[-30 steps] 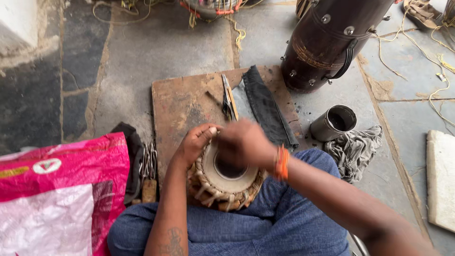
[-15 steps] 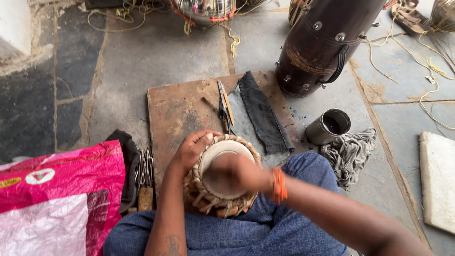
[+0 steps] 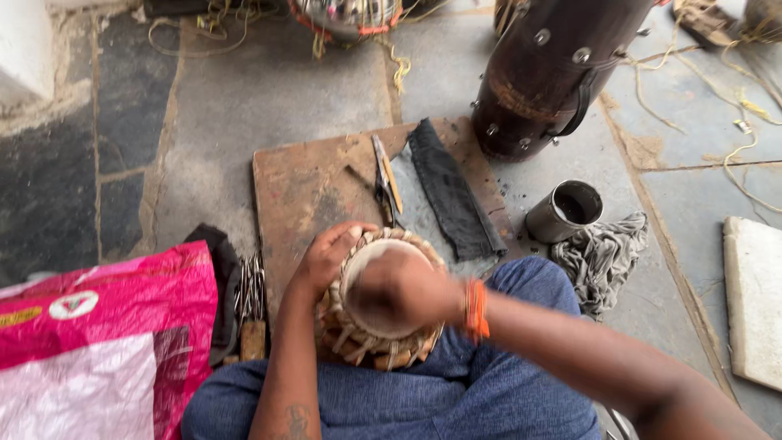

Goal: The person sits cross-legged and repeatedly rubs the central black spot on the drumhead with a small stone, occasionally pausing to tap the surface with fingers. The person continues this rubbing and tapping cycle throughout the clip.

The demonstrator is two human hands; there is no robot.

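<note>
Floor: we see grey stone slabs (image 3: 244, 98), on which everything here rests.
Pink sack: a pink and white plastic sack (image 3: 98, 326) lies at the floor's near left corner, beside our left knee.
Large drum shell: a dark brown barrel-shaped drum body (image 3: 554, 73) with metal studs stands toward the floor's far right edge.
Wooden board: a worn brown board (image 3: 301, 187) lies on the floor just ahead of our lap.
Stone block: a pale slab (image 3: 753, 301) sits at the floor's right edge.
Dark cloth strip: a black strip (image 3: 452, 195) lies across the board's right side.
Grey rag: a crumpled rag (image 3: 599, 257) lies on the floor right of our knee, touching the cup.
Small drum: a small hand drum (image 3: 383, 346) with a pale skin and laced sides rests on our lap at the board's near edge.
Metal cup: a dark steel cup (image 3: 562, 212) stands between the drum shell and the rag.
Right hand: our right hand (image 3: 399, 289), blurred, lies over the drumhead; we cannot tell whether it is clenched or flat.
Left hand: our left hand (image 3: 330, 253) is curled around the drum's far left rim, gripping it.
Tools: slim metal tools (image 3: 387, 183) lie on the board's middle.
Wristband: an orange band (image 3: 475, 310) circles our right wrist.
</note>
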